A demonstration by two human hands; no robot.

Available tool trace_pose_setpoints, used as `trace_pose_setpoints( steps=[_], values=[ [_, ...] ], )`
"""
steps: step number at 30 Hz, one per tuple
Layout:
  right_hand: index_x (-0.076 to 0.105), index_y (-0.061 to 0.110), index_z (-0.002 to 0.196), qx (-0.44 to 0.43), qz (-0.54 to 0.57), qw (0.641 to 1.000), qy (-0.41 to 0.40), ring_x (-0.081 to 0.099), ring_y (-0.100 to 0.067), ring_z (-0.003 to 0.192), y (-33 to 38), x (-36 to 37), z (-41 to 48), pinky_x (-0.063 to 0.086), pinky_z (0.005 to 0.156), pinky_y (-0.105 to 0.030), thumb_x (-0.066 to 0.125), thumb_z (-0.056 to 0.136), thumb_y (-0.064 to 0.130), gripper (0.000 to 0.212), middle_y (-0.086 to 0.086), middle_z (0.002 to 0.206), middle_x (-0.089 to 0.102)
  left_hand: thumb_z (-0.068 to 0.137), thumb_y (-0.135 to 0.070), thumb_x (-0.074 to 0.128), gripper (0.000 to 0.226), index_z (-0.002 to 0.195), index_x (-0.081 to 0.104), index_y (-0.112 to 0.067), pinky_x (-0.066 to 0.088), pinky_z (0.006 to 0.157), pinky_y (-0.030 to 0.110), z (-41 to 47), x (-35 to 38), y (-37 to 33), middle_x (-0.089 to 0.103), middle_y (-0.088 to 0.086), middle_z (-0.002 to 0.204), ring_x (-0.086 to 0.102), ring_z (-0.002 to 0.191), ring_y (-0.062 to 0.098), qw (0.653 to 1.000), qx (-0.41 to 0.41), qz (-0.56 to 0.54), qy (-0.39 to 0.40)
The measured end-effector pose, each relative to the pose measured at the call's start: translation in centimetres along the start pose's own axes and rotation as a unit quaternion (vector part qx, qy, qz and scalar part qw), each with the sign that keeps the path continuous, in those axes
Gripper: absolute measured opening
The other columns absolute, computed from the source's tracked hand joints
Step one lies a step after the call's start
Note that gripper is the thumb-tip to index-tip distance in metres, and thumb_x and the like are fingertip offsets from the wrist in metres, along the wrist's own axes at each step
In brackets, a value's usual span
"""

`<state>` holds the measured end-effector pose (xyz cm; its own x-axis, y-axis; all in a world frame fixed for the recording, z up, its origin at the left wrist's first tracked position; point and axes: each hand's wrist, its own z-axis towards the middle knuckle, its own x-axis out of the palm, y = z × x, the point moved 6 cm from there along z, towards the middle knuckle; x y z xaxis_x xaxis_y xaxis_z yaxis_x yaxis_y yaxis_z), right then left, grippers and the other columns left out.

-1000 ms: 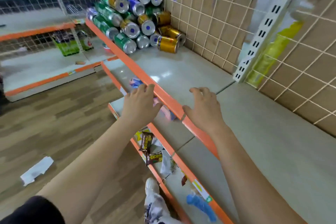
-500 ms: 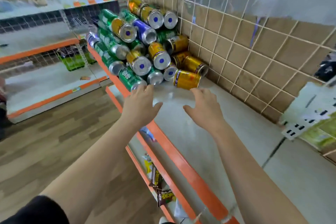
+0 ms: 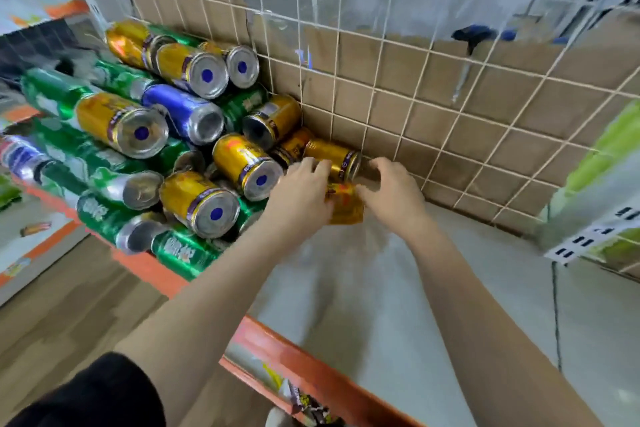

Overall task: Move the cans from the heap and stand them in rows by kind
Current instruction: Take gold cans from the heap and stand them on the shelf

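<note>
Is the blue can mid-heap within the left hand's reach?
Likely yes: the blue can lies with its end facing out, uncovered, left of the left hand; but gold cans above rest on it.

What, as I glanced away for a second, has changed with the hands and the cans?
Both hands moved forward from the shelf's orange edge to the heap. The left hand and right hand now touch a gold can lying at the heap's right foot; whether they grip it is too blurred to tell. The heap stays piled against the wire grid, with no can stood up.
</note>
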<state>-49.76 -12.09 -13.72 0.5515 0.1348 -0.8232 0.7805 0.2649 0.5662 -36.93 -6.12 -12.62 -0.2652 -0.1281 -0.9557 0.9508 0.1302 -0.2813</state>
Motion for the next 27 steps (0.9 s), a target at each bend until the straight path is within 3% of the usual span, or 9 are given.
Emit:
trace_pose_setpoints(
  steps=[4,8,11,13,16,18,22,27],
  values=[
    [0.053,0.016,0.125,0.021,-0.008,1.0,-0.018,0.053,-0.032,0.112,0.2,0.0,1.6,0.041,0.088,-0.033,0.059,0.087,0.027,0.041,-0.012,0.121,0.058,0.085,-0.029,0.053,0.054,0.135,0.039,-0.012,0.045,0.094,0.043,2.6,1.4,-1.4,0.05,0.01,0.127,0.046,0.12,0.032,0.994,0.069,-0.007,0.08],
    [0.058,0.016,0.123,-0.047,0.029,0.998,-0.042,0.052,-0.02,0.115,2.3,-0.5,3.1,0.038,0.095,-0.026,0.056,0.088,0.017,0.035,-0.004,0.124,0.059,0.083,-0.053,0.053,0.059,0.128,0.046,-0.016,0.045,0.086,0.039,3.4,3.4,-1.4,0.059,0.008,0.12,0.056,0.11,0.033,0.987,0.077,0.013,0.144],
    [0.059,0.015,0.123,-0.098,0.038,0.994,0.001,0.053,-0.015,0.116,4.2,0.6,5.6,0.034,0.093,-0.017,0.055,0.089,0.014,0.034,-0.001,0.125,0.06,0.08,-0.058,0.056,0.063,0.126,0.049,-0.016,0.045,0.085,0.038,4.1,3.2,-0.9,0.057,0.009,0.119,0.055,0.109,0.032,0.984,0.07,0.008,0.165],
    [0.055,0.016,0.126,-0.112,-0.018,0.991,0.07,0.052,-0.021,0.118,5.0,2.3,7.4,0.037,0.095,-0.024,0.058,0.088,0.02,0.038,-0.006,0.127,0.058,0.079,-0.059,0.057,0.063,0.126,0.052,-0.017,0.046,0.083,0.036,4.2,2.9,-0.8,0.057,0.007,0.121,0.056,0.108,0.029,0.983,0.07,0.027,0.169],
    [0.044,0.019,0.135,-0.091,-0.119,0.979,0.135,0.048,-0.029,0.118,5.1,4.1,9.0,0.04,0.092,-0.034,0.069,0.08,0.038,0.064,-0.009,0.13,0.051,0.079,-0.06,0.056,0.066,0.129,0.051,-0.017,0.046,0.085,0.035,4.4,3.1,-0.8,0.056,0.007,0.125,0.054,0.112,0.026,0.978,0.068,0.05,0.189],
    [0.039,0.02,0.137,-0.095,-0.171,0.973,0.126,0.048,-0.03,0.118,5.3,4.3,9.3,0.044,0.09,-0.037,0.074,0.073,0.044,0.077,-0.008,0.13,0.051,0.081,-0.06,0.053,0.067,0.132,0.049,-0.019,0.046,0.085,0.035,4.6,3.3,-0.8,0.055,0.006,0.127,0.053,0.114,0.026,0.975,0.063,0.056,0.205],
    [0.04,0.019,0.135,-0.112,-0.251,0.956,0.101,0.042,-0.033,0.119,5.8,4.8,9.1,0.044,0.085,-0.04,0.075,0.073,0.038,0.074,-0.009,0.131,0.044,0.083,-0.057,0.051,0.06,0.129,0.05,-0.018,0.048,0.086,0.035,4.5,3.6,-0.9,0.059,0.006,0.122,0.057,0.109,0.026,0.97,0.042,0.057,0.234],
    [0.039,0.018,0.137,-0.104,-0.21,0.964,0.122,0.041,-0.032,0.121,4.9,4.3,8.9,0.043,0.088,-0.041,0.076,0.069,0.039,0.08,-0.01,0.132,0.042,0.074,-0.063,0.059,0.064,0.123,0.054,-0.022,0.045,0.073,0.031,3.8,3.4,-1.3,0.059,0.001,0.117,0.057,0.104,0.021,0.973,0.084,0.055,0.207]
  ],
)
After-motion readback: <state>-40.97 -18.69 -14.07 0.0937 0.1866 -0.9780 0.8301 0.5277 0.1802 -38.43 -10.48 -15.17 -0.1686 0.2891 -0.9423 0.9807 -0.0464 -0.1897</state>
